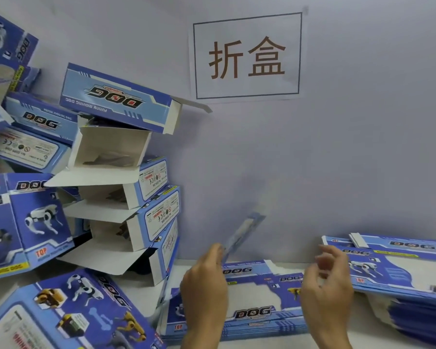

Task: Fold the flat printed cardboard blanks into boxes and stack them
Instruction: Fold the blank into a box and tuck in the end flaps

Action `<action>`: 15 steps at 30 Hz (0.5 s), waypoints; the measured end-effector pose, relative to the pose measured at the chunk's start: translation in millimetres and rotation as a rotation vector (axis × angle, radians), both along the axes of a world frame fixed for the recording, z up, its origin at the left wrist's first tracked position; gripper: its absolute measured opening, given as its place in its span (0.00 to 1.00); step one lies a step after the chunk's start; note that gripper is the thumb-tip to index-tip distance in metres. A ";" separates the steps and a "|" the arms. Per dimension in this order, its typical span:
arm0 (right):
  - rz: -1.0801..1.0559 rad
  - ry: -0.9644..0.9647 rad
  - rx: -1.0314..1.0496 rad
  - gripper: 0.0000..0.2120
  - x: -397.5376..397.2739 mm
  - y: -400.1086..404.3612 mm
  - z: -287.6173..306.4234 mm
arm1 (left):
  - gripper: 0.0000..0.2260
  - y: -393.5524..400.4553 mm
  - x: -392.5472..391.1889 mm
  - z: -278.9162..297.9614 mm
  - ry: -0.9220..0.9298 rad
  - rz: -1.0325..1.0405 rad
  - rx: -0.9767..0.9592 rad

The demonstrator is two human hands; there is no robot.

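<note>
My left hand (204, 275) pinches the lower edge of a thin flap (244, 234) of printed card, fingers curled round it; the flap rises tilted up and to the right, blurred, its face pale blue. My right hand (329, 285) hangs just beside it above the blanks with fingers loosely curled, and I cannot tell whether they have hold of anything. Under both hands lies a low pile of flat blanks (257, 313), glossy blue card with white cut-out shapes and "DOG" lettering, resting on the white table (262, 345). To the right sits a thicker stack of blanks (408, 270), its layered edges showing as fine stripes. On my left the folded boxes (126, 197) stand piled against the wall, open ends facing me, plain white-grey card inside, flaps hanging out; the topmost box (116, 96) lies tilted. More boxes (25, 217) crowd the far left. A paper sign (247, 56) with brown characters is stuck to the pale wall (363, 147).
</note>
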State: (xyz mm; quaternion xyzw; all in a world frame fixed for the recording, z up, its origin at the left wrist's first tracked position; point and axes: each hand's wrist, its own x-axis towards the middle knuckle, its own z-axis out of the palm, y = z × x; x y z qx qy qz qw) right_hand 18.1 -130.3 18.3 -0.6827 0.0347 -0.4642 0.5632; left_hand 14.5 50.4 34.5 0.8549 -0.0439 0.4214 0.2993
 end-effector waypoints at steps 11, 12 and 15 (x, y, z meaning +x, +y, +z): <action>0.627 0.127 0.306 0.10 -4.3 -4.6 35.2 | 0.09 3.7 -9.9 52.3 -0.148 -0.378 -0.636; 0.664 0.104 0.310 0.10 -6.0 -6.1 39.2 | 0.08 4.0 -8.9 52.8 -0.102 -0.416 -0.666; 0.767 0.052 0.272 0.16 -10.7 -7.3 47.9 | 0.07 0.5 -11.4 52.2 0.032 -0.543 -0.706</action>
